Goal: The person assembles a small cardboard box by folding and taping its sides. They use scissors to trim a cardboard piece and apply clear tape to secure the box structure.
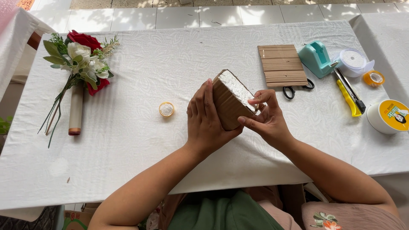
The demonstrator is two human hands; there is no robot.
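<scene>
Both hands' grip, left hand (207,119), right hand (266,121), cardboard-wrapped foam block (232,100) between

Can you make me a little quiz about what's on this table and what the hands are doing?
1. True or false: both hands hold the cardboard-wrapped foam block up off the table.
2. Which thing lies nearest the left hand? A) the small yellow tape roll B) the yellow utility knife C) the flower bouquet
3. Fill in: the black-handled scissors lie partly under the stack of ____ pieces.

Key
1. True: the left hand presses the block's brown side and the right hand pinches its other end.
2. A
3. Cardboard
</scene>
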